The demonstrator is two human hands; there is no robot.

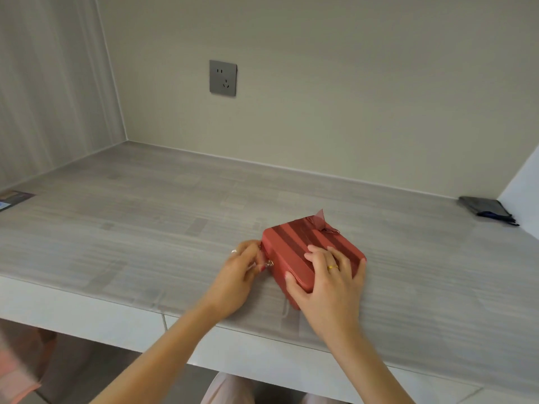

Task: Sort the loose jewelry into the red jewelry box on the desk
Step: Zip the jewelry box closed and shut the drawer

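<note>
The red jewelry box (294, 243), striped dark and light red with a small bow at its far corner, sits closed on the grey desk (145, 217). My right hand (329, 275) lies over its near right corner, fingers spread on the lid and thumb against the front side; it wears a gold ring. My left hand (242, 272) presses against the box's left side, its fingers pinched at a small metal pull (269, 263) there; it wears a silver ring. No loose jewelry shows on the desk.
A dark pouch (485, 209) lies at the back right corner by a white side panel. A card or booklet (13, 198) sits at the far left edge. A grey wall socket (223, 78) is on the back wall.
</note>
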